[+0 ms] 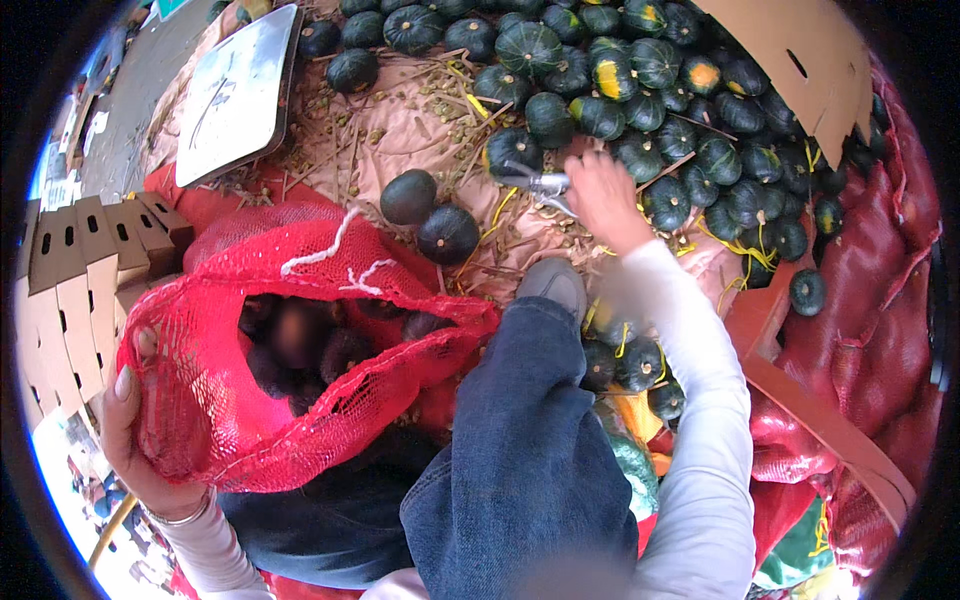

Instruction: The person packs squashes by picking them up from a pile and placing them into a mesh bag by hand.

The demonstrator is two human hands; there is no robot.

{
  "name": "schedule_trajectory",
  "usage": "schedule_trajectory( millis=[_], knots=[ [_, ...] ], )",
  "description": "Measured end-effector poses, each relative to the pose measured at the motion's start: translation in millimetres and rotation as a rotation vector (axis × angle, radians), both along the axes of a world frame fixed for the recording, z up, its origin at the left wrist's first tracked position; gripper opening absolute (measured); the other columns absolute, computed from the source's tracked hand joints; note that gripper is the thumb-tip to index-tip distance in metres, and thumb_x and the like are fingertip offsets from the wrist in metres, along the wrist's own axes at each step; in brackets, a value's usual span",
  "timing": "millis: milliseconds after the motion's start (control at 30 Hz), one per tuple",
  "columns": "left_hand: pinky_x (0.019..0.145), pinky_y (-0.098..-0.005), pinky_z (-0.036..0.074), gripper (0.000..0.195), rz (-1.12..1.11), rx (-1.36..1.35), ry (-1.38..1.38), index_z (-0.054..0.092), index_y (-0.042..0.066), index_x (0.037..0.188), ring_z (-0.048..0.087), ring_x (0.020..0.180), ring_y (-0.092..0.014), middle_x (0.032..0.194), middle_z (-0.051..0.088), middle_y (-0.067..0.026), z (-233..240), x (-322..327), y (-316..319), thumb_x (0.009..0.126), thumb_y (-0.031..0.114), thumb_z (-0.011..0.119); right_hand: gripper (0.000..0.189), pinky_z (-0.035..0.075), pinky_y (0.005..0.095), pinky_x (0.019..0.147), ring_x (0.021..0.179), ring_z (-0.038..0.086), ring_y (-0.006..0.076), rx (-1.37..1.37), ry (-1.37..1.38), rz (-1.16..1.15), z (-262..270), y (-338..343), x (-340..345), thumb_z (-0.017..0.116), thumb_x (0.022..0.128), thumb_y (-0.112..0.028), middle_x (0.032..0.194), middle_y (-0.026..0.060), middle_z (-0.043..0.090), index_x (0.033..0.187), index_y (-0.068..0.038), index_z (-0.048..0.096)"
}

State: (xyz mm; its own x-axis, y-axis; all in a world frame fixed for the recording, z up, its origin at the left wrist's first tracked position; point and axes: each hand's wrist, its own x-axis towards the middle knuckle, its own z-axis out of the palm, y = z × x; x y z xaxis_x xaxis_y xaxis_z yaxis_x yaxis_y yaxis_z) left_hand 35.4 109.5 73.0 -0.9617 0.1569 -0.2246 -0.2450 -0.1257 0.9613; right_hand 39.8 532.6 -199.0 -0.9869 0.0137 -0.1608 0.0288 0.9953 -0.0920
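My left hand (124,442) grips the rim of a red mesh sack (315,262) and keeps its mouth spread. Several dark squashes (349,352) lie inside the sack. In my right hand (604,199) is a pair of metal hand shears (547,182), pointing left beside a dark green squash (513,152). A large heap of green kabocha squashes (649,64), some with yellow-orange patches, spreads beyond that hand. Two squashes, one (409,196) touching the other (448,234), sit between the sack and the shears.
A metal platform (236,97) stands at upper left, above a stack of cardboard cartons (82,292). Cut stems (420,94) litter the pinkish ground sheet (390,161). Filled dark red mesh sacks (862,337) line the right. A cardboard panel (795,60) overhangs the heap. My shoe (555,289) is near centre.
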Motion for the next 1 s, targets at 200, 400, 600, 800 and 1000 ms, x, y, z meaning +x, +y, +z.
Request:
schedule_trajectory(
  millis=[200,400,600,800,1000],
  knots=[
    [0.095,-0.0386,0.047,0.043,0.225,-0.064,-0.08,0.05,-0.005,0.123,0.058,0.106,-0.023,0.116,0.06,-0.0152,-10.8,-3.8,-7.8,0.091,0.023,0.043,0.021,0.047,0.0504,0.065,0.071,0.06,0.0423,-0.332,-0.154,-0.594,18.5,47.2,121.5,0.049,0.085,-0.018,0.079,0.0238,0.062,0.098,-0.002,0.048],
    [0.102,-0.0406,0.041,0.041,0.04,0.023,-0.021,0.05,-0.005,0.124,0.055,0.113,-0.025,0.121,0.058,-0.0162,-14.6,-6.5,-14.3,0.092,0.019,0.039,0.047,0.042,0.0447,0.089,0.105,0.054,0.0375,0.047,-0.043,-0.735,-1.4,117.2,213.3,0.056,0.082,-0.02,0.11,0.021,0.059,0.127,-0.006,0.048],
    [0.101,-0.0403,0.04,0.044,0.011,0.084,-0.095,0.049,-0.006,0.125,0.054,0.113,-0.025,0.121,0.058,-0.0152,-18.5,-9.6,-10.6,0.091,0.021,0.041,0.059,0.038,0.0437,0.099,0.117,0.045,0.0352,-0.226,0.131,-0.471,-5.4,63.8,114.6,0.068,0.073,-0.021,0.125,0.0232,0.048,0.126,-0.002,0.048],
    [0.1,-0.0384,0.039,0.049,0.092,-0.095,-0.159,0.045,-0.005,0.128,0.053,0.113,-0.024,0.121,0.056,-0.0158,-17.0,-9.9,21.2,0.09,0.026,0.044,0.068,0.049,0.0445,0.084,0.103,0.055,0.0417,-0.327,-0.014,-0.715,-34.3,3.1,10.6,0.072,0.068,-0.031,0.127,0.0222,0.042,0.129,-0.019,0.045],
    [0.101,-0.0393,0.038,0.054,0.074,-0.039,-0.243,0.04,-0.005,0.132,0.052,0.114,-0.026,0.125,0.053,-0.0167,-18.3,-11.9,29.2,0.088,0.027,0.045,0.058,0.055,0.0321,0.072,0.095,0.063,0.0211,-2.104,0.271,-0.876,8.6,-54.9,60.7,0.056,0.088,-0.024,0.117,0.0117,0.057,0.139,-0.005,0.034]
  ],
)
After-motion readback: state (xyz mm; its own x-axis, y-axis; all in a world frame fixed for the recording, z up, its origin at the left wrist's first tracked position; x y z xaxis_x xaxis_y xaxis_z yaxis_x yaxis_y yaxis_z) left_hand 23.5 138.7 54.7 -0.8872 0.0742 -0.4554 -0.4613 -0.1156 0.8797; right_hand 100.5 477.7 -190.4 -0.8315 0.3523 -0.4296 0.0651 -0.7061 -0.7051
